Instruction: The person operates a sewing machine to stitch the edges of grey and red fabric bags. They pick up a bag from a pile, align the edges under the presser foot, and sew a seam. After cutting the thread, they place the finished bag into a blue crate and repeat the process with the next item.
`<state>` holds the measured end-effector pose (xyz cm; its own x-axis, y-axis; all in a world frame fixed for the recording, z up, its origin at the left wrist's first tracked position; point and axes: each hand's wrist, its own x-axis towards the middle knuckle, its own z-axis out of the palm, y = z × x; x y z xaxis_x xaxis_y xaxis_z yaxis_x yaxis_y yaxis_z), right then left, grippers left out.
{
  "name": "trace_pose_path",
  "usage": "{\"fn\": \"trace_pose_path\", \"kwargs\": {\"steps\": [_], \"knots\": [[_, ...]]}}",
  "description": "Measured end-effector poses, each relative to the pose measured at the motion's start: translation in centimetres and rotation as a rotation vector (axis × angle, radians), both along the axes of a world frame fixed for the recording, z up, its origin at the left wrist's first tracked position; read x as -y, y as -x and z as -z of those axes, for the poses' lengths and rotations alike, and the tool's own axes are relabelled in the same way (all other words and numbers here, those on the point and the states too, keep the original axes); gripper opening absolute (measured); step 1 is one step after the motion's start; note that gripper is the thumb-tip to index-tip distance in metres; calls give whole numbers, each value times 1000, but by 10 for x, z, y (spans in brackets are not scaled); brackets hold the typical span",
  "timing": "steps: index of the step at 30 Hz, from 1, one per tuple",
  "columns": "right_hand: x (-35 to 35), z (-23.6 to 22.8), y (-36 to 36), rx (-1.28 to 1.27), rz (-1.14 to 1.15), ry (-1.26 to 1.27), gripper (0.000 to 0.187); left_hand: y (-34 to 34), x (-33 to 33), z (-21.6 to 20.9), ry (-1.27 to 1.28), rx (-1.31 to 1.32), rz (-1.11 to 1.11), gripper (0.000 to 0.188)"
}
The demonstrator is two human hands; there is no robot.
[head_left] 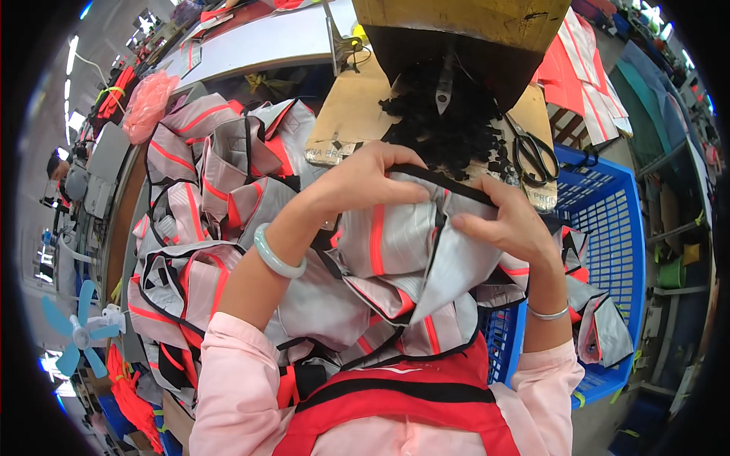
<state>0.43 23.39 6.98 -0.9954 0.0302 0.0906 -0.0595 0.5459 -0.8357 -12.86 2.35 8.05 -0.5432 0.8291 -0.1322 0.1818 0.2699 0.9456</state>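
Between my two hands is a silver-grey garment piece (464, 262) with black edge binding and a bright orange-red stripe. My left hand (372, 178) pinches its bound upper edge, thumb on the near face and fingers behind. At the other end of that edge, my right hand (513, 220) grips the cloth with the thumb in front and the fingertips over the binding. The piece hangs in folds above my lap. Just beyond it lies a heap of small black pieces (433, 125) on a brown board (346, 114). Black-handled scissors (532, 156) rest at the heap's right.
A big pile of similar grey garments (205, 159) fills the left and middle. A blue plastic basket (635, 220) stands at the right, with garments partly inside. Above the board is a yellow-and-black box-like body (464, 30) with a pointed metal part (444, 91). A blue-bladed fan (80, 330) is far left.
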Motion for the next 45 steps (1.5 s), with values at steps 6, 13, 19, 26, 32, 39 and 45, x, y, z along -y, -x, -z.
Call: {"fn": "trace_pose_path", "kwargs": {"steps": [6,13,19,26,32,39,45], "knots": [[-7,6,39,123,54,13,39,32,-8,15,72,0,-48,27],[-16,19,73,171,71,165,36,67,-21,29,2,214,-133,32],[-21,21,89,189,103,202,37,92,-34,38,-24,295,-176,34],[-27,24,102,172,95,177,41,99,-38,38,-47,321,-255,33],[-28,20,101,181,93,189,42,100,-40,35,-77,376,-217,32],[-32,18,102,118,125,156,46,105,-44,33,-55,295,-243,40],[-47,31,86,83,162,110,48,90,-31,26,49,271,-242,48]]}}
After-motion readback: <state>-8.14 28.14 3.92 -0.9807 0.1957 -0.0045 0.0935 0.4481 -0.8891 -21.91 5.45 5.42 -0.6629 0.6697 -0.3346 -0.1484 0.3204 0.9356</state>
